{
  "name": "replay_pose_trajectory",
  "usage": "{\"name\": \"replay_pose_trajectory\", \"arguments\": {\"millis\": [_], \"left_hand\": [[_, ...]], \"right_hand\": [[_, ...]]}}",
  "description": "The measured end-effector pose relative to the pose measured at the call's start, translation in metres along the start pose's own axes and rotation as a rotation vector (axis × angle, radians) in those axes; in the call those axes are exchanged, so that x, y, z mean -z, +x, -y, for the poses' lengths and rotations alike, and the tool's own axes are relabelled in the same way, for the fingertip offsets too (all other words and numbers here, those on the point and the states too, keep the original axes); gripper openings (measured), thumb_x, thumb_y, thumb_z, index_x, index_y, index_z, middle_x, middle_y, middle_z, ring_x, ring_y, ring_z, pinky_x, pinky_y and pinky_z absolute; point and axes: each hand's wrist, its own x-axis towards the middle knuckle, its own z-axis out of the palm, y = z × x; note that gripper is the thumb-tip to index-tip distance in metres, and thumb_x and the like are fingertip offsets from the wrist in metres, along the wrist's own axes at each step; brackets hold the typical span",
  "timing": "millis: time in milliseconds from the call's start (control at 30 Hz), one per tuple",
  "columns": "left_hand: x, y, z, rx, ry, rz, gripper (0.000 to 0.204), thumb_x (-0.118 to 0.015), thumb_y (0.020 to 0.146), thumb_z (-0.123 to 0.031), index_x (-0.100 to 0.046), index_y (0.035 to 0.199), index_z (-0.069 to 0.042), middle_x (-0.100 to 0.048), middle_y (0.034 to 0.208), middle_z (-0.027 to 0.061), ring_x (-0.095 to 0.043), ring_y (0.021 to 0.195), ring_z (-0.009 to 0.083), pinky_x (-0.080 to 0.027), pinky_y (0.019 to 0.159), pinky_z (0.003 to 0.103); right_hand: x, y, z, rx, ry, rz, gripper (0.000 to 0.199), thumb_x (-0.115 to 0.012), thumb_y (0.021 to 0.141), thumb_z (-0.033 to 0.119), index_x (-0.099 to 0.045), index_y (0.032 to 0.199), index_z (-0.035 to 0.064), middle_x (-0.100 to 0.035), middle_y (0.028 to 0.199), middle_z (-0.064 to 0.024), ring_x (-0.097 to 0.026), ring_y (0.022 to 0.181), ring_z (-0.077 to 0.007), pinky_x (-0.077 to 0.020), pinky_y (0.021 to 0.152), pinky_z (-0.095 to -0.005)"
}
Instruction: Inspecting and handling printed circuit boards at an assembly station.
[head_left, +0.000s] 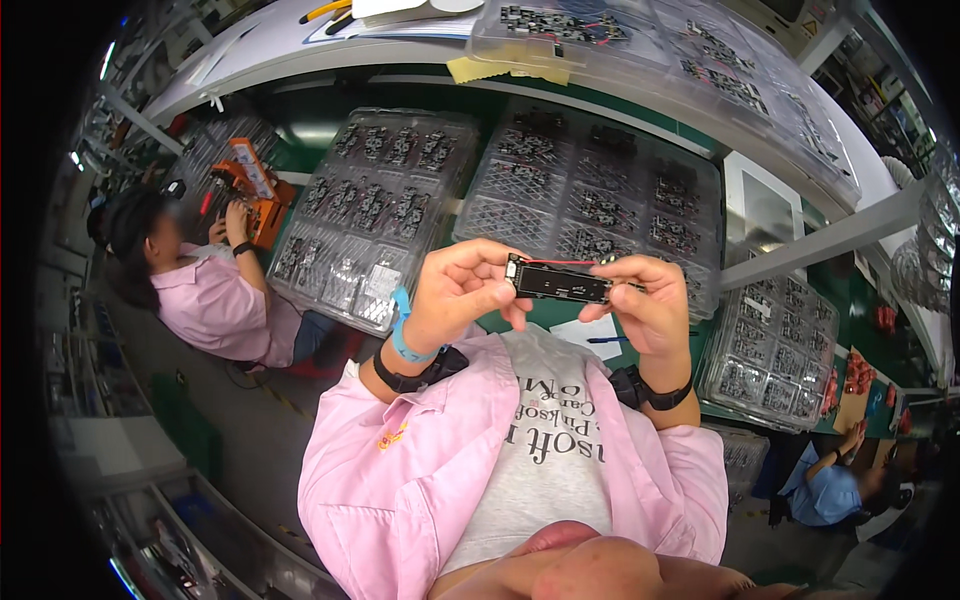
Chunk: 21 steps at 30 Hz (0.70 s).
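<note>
Right at the centre of the frame, both hands are up in front of the chest and share one thing: a narrow black circuit board (558, 283), long and slim, lying level between them. The left hand (462, 290) pinches its left end, fingers curled tight around the edge, where a small pale connector sits. The right hand (650, 300) clamps the right end, thumb underneath and fingertips on top. A thin red wire (560, 262) runs along the board's upper edge from one end to the other. The board's face is dark and mostly plain; finer parts on it are too small to tell. A blue wrist strap (403, 335) hangs at the left wrist, and a dark band circles each wrist. Behind the hands, across the upper middle of the frame, clear plastic trays (590, 190) packed with small dark parts cover the green desk (545, 312). Just below the board, a white paper slip (588, 335) with a blue pen lies on the desk. At the left edge, another person in a pink shirt (195, 290) works at an orange fixture (255, 190). At lower right, a person in blue (825, 485) sits by more trays.
</note>
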Motion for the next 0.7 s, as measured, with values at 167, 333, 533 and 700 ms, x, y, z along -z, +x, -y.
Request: {"name": "replay_pose_trajectory", "arguments": {"millis": [167,333,533,700], "left_hand": [[0.0046,-0.0040,0.0003,-0.023,-0.156,0.164,0.028,-0.058,0.076,-0.002,-0.048,0.101,0.008,-0.060,0.080,0.0181,-0.061,0.064,0.0206,-0.051,0.058,0.029],[0.0037,-0.0055,-0.0004,-0.066,-0.172,0.214,0.031,-0.059,0.075,-0.001,-0.048,0.102,0.008,-0.059,0.081,0.0189,-0.061,0.066,0.0212,-0.052,0.059,0.030],[0.0037,-0.0049,0.0021,-0.110,-0.130,0.245,0.034,-0.059,0.075,0.000,-0.047,0.105,0.009,-0.059,0.082,0.0190,-0.061,0.064,0.0214,-0.052,0.060,0.030],[0.0100,-0.0036,0.0053,-0.174,0.075,0.206,0.039,-0.060,0.074,0.002,-0.046,0.110,0.008,-0.059,0.086,0.0172,-0.060,0.078,0.0215,-0.051,0.066,0.031]], "right_hand": [[0.0022,-0.0007,0.0003,-0.069,0.096,0.046,0.017,-0.053,0.077,-0.001,-0.056,0.092,-0.0099,-0.059,0.086,-0.0204,-0.063,0.066,-0.0270,-0.0542,0.060,-0.0328],[0.0046,-0.0012,-0.0015,-0.076,0.125,0.068,0.018,-0.053,0.078,0.000,-0.055,0.092,-0.0108,-0.059,0.085,-0.0211,-0.062,0.065,-0.0280,-0.0542,0.060,-0.0335],[0.0048,-0.0031,-0.0002,-0.007,0.086,0.089,0.017,-0.055,0.076,0.000,-0.057,0.090,-0.0092,-0.059,0.083,-0.0199,-0.062,0.065,-0.0279,-0.0538,0.059,-0.0325],[0.0033,-0.0024,0.0020,0.204,-0.159,0.136,0.014,-0.059,0.069,-0.004,-0.061,0.084,-0.0048,-0.059,0.086,-0.0183,-0.061,0.070,-0.0248,-0.0519,0.061,-0.0301]]}}
